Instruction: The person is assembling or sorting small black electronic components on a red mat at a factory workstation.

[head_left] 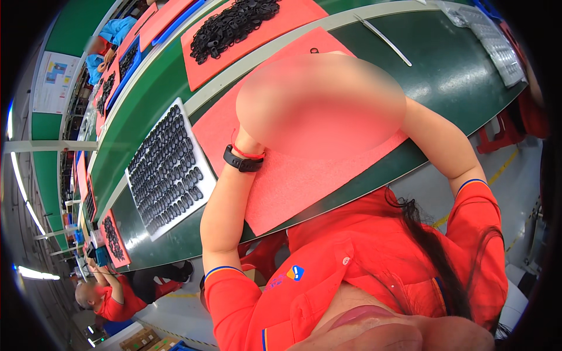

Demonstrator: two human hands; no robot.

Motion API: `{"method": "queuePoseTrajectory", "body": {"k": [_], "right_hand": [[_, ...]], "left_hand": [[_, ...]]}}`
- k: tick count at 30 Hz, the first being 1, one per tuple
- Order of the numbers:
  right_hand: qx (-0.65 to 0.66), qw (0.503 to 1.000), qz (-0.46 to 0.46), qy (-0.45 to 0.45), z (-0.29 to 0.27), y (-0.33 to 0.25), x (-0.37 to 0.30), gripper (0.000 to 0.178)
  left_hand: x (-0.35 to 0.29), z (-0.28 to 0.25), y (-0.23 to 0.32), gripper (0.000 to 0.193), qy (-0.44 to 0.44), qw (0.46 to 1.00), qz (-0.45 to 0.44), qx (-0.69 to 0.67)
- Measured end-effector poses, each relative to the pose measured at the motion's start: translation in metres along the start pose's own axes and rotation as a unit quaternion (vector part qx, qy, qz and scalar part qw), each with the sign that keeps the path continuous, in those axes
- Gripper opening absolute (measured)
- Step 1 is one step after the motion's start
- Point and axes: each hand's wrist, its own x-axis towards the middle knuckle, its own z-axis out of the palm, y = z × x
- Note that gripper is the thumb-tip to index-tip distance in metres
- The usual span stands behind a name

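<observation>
Both my arms reach over a red felt mat (pixel 281 196) on a green tabletop. My left hand (pixel 255 111), below a black wristband (pixel 242 162), is over the mat's left part. My right hand (pixel 366 79) bends in over its far right part. A blur covers both hands, so their fingers and anything in them are hidden. One small black ring-shaped piece (pixel 314 51) lies on the mat just beyond them. Left of the mat, a white tray (pixel 208 187) carries rows of small black oval parts (pixel 167 167).
A heap of black loop pieces (pixel 231 29) lies on another red mat (pixel 196 67) beyond a pale rail. Slim metal tweezers (pixel 386 42) rest at the far right, near clear plastic trays (pixel 494 55). Co-workers (pixel 114 295) sit at the left.
</observation>
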Motion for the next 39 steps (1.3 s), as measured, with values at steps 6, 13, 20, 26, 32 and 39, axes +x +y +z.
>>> {"method": "queuePoseTrajectory", "body": {"k": [6,13,20,26,32,39], "right_hand": [[0.016,1.0,0.019,-0.018,0.003,0.002,0.001,0.014],[0.091,0.995,0.024,-0.034,0.002,0.001,0.0,0.014],[0.07,0.997,0.026,-0.031,0.003,0.0,-0.002,0.015],[0.022,1.0,-0.01,-0.016,0.009,0.003,0.001,0.017],[-0.015,0.999,-0.05,0.011,0.008,-0.014,-0.009,0.019],[-0.027,0.994,-0.108,0.016,-0.002,-0.022,-0.01,0.019]], "left_hand": [[-0.001,-0.002,-0.001,0.015,-0.003,0.999,-0.033,-0.015],[0.002,-0.005,-0.003,0.014,-0.013,0.999,-0.026,-0.033],[0.004,-0.005,-0.006,0.012,-0.023,0.998,-0.037,-0.044],[0.003,-0.006,-0.008,0.012,-0.016,1.0,-0.008,-0.015],[-0.004,-0.007,0.01,0.017,-0.035,0.996,0.063,0.051],[-0.074,-0.07,0.069,0.013,0.007,0.926,0.09,0.367]]}}
